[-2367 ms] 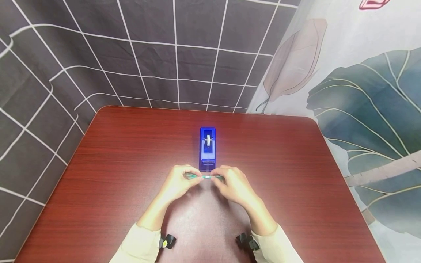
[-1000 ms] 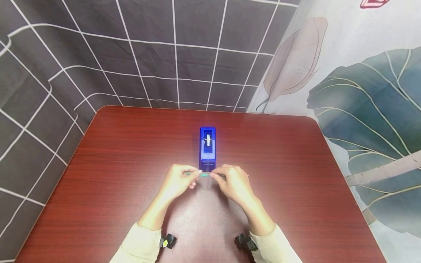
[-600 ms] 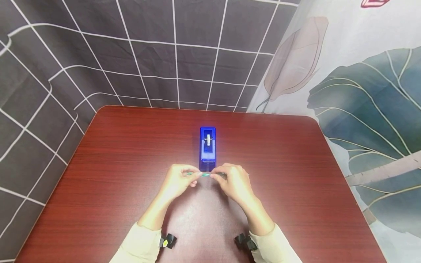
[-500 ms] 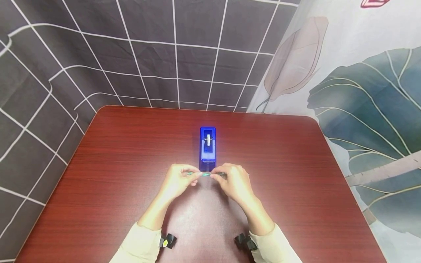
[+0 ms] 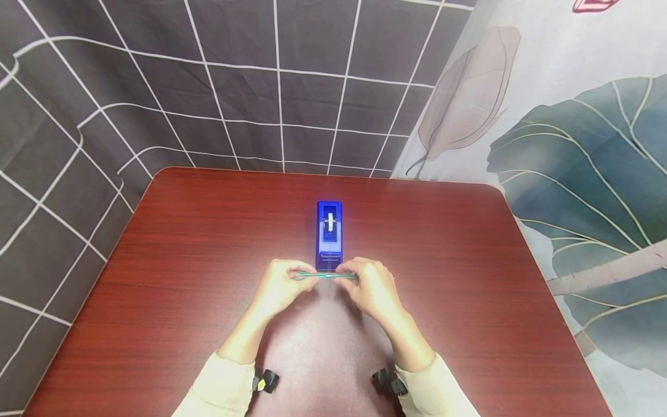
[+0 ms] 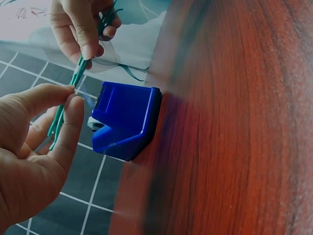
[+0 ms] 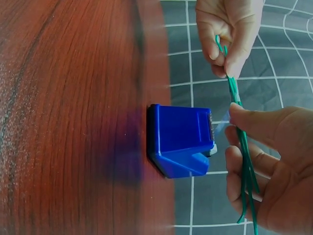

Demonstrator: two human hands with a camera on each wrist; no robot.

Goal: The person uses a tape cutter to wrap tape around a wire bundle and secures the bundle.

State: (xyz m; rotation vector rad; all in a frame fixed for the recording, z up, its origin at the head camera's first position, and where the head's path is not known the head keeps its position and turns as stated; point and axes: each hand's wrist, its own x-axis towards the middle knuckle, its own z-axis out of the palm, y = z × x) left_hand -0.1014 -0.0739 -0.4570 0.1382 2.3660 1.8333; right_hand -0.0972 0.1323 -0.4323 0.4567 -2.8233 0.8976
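Note:
A thin bundle of green wire-like strands (image 7: pixel 244 156) spans the gap between the two hands in front of a blue tape dispenser (image 5: pixel 329 234). My left hand (image 5: pixel 278 286) pinches one side of the bundle between thumb and index finger. My right hand (image 5: pixel 371 288) pinches the other side close by, and loose strand ends run across its curled fingers in the right wrist view. Between the fingertips a pale, shiny band (image 7: pixel 234 90) shows around the strands. The dispenser's serrated cutting edge (image 6: pixel 99 96) faces the hands, with the bundle held just off it.
The dispenser stands on a red-brown wooden table (image 5: pixel 208 231). Behind the table hangs a dark grey curtain with white grid lines (image 5: pixel 307 98), and a leaf-patterned curtain (image 5: pixel 583 174) hangs at the right.
Both hands have stayed before the dispenser. Their fingertips have shifted along the bundle and lifted slightly, and a longer stretch of green shows between them now. The dispenser has not moved.

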